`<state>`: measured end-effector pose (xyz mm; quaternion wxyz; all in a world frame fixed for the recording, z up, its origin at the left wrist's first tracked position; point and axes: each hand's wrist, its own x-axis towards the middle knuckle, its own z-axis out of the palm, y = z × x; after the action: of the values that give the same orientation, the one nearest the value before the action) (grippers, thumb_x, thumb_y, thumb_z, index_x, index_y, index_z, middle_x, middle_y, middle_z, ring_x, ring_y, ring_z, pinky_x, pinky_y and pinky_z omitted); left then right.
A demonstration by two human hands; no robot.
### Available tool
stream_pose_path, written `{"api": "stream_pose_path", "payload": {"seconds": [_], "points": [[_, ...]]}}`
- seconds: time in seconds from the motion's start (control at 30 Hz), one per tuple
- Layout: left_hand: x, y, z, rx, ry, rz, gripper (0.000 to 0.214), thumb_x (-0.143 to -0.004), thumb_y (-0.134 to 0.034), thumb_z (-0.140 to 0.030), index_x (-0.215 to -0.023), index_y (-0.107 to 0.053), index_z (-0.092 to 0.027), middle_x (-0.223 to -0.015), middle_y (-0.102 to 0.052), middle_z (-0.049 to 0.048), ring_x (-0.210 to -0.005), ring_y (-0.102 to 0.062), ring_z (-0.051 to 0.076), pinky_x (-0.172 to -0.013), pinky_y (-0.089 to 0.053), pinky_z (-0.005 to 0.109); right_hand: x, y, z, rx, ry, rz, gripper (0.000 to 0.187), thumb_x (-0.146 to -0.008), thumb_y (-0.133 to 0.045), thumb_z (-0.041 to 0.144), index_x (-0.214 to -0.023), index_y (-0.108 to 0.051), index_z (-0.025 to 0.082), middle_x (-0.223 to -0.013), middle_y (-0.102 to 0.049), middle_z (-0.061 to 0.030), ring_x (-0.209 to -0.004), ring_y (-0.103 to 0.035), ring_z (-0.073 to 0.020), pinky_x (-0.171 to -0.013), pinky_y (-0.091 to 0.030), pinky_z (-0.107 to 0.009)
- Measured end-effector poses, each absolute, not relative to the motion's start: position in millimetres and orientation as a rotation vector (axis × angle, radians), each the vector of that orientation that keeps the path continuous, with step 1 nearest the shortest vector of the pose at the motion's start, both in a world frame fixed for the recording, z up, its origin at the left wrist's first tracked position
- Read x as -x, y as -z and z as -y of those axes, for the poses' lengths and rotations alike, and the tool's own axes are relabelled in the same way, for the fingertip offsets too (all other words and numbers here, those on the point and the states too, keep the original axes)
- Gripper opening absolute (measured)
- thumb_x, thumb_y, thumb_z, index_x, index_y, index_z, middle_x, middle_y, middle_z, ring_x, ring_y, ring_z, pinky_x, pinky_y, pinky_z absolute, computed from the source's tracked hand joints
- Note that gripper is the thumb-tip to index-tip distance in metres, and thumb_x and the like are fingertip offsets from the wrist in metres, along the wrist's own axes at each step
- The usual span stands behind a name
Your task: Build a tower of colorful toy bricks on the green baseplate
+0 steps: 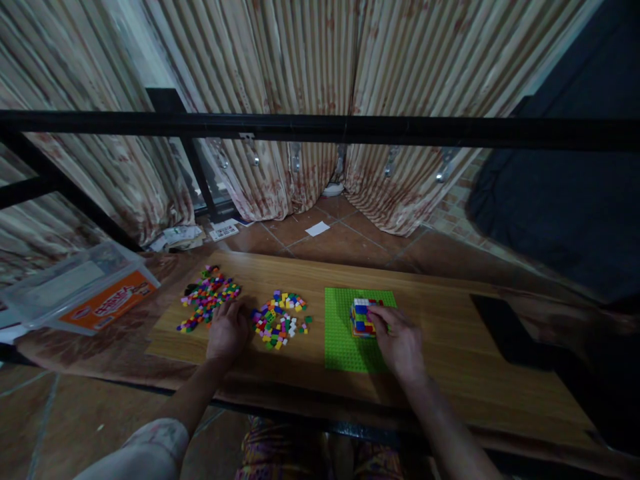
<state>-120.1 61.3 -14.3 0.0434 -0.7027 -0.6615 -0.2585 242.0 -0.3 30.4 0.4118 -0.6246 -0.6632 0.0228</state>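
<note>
Brick stack point(360, 320) stands left of the right hand point(401, 345), apparently touching it.

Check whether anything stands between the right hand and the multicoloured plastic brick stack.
Nothing visible does. The right hand is at the right side of the multicoloured plastic brick stack, over the bright green studded baseplate.

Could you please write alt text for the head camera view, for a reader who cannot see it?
A person's right hand touches a small multicoloured brick structure on a green baseplate. The left hand is at one of two piles of loose coloured bricks on a wooden board; a clear plastic box stands further left.
</note>
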Motion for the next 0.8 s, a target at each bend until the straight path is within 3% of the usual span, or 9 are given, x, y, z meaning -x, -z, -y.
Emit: {"api": "stream_pose_path", "payload": {"seconds": [0.8], "points": [[118.2,13.2,-60.3,2.13,0.811,2.037,0.032,-0.083,-0.039,-0.018,-0.104,-0.064,-0.018,-0.108,-0.064,0.0114,-0.1,-0.056,0.027,-0.091,-0.047,0.041,-249.0,-42.1,-4.5,1.487,-0.098,1.827,0.018,-0.089,-0.05,0.023,-0.095,-0.067,0.025,-0.095,-0.07,-0.0025,-0.082,-0.066,-0.0166,-0.074,-0.052,-0.03]]}}
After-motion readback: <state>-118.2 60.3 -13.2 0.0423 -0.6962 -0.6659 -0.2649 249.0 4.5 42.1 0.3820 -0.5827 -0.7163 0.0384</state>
